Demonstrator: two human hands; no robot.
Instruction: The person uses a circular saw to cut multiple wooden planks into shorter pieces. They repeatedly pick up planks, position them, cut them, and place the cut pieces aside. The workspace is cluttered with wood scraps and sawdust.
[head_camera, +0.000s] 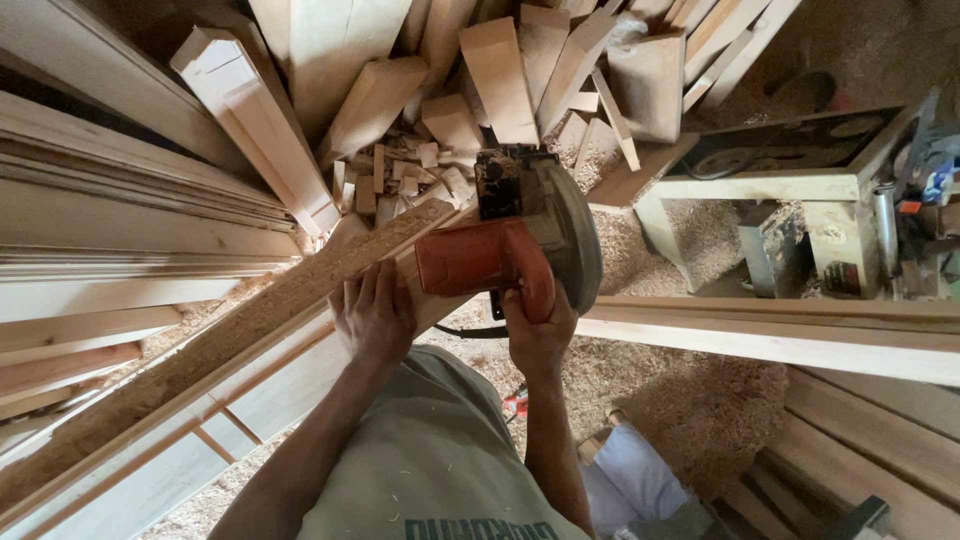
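My right hand (538, 330) grips the handle of an orange circular saw (505, 240) with a grey blade guard, set on a long wooden plank (230, 335). Sawdust covers the plank's top along its length. My left hand (375, 312) lies flat on the plank, fingers spread, just left of the saw. The plank runs diagonally from the lower left up to the saw.
A heap of wood offcuts (480, 90) lies beyond the saw. Stacked boards (110, 230) fill the left side, more planks (790, 335) run right. A workbench with machinery (800, 190) stands at upper right. Sawdust (690, 400) covers the floor.
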